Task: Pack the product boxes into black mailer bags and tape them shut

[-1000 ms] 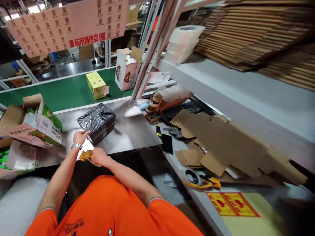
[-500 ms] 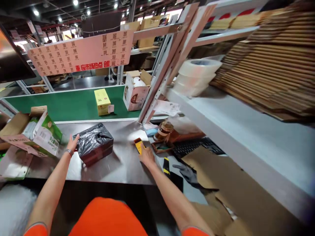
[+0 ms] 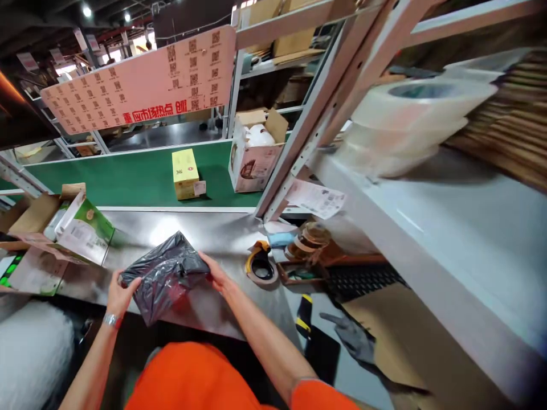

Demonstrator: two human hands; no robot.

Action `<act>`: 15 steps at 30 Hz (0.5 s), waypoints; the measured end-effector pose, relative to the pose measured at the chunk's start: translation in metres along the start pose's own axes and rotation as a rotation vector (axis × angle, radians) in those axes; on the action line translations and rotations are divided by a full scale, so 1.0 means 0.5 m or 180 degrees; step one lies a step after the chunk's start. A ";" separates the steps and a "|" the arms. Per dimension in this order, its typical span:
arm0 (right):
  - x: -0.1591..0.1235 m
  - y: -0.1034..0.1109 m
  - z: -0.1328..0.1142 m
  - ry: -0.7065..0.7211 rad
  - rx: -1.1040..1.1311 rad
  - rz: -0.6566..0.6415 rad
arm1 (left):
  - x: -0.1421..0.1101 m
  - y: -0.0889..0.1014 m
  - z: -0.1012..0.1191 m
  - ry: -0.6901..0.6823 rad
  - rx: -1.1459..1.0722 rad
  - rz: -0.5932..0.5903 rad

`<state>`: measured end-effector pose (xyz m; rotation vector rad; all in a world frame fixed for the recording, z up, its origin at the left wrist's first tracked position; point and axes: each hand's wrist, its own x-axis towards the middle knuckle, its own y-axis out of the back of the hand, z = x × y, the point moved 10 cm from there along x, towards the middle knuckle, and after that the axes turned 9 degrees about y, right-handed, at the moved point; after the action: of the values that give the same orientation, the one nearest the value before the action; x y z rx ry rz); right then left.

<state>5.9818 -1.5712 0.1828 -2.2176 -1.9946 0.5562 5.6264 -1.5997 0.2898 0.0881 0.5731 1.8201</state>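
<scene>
A parcel wrapped in black plastic (image 3: pixel 164 276) lies on the steel table (image 3: pixel 222 228) right in front of me. My left hand (image 3: pixel 119 291) grips its left end, fingers curled over the wrap. My right hand (image 3: pixel 216 272) presses against its right side with the fingers closed on the plastic. A yellow tape dispenser (image 3: pixel 258 263) rests on the table just right of my right hand, and neither hand touches it.
A green conveyor belt (image 3: pixel 137 176) runs behind the table with a yellow box (image 3: pixel 185 173) and an open white carton (image 3: pixel 255 154) on it. An open green carton (image 3: pixel 72 228) sits at the left. Tape rolls (image 3: pixel 405 122) rest on the shelf at right; a keyboard and a grey glove (image 3: pixel 354 339) lie below.
My right hand set the yellow tape dispenser down at the right and came back to the black parcel. Both hands now hold the parcel, which has shifted toward me and turned.
</scene>
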 end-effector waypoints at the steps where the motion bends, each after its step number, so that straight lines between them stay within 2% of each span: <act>1: -0.029 0.010 0.016 -0.0047 0.0212 -0.0018 | -0.027 -0.003 -0.006 -0.0054 -0.0015 -0.0020; 3: -0.090 0.045 0.060 -0.0172 0.0727 0.0149 | -0.073 -0.015 -0.007 -0.0204 0.0086 -0.0057; 4: -0.120 0.069 0.086 -0.0217 0.0975 0.0364 | -0.091 -0.026 -0.004 -0.0286 0.0200 -0.0104; 7: -0.202 0.153 0.168 -0.0358 0.1339 0.1275 | -0.116 -0.082 0.008 -0.0558 0.0572 -0.0446; 9: -0.243 0.210 0.201 -0.0324 0.1266 0.1790 | -0.111 -0.136 0.007 -0.0705 0.0632 -0.0800; 11: -0.269 0.265 0.207 -0.0179 0.1031 0.2110 | -0.093 -0.197 -0.004 -0.0761 0.0603 -0.1125; 15: -0.300 0.354 0.196 -0.0130 0.0588 0.2078 | -0.060 -0.338 -0.036 -0.0764 0.0810 -0.1662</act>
<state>6.1042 -1.7573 0.0651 -2.7180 -1.1293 0.8062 5.7788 -1.5972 0.2091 0.2967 0.5887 1.2052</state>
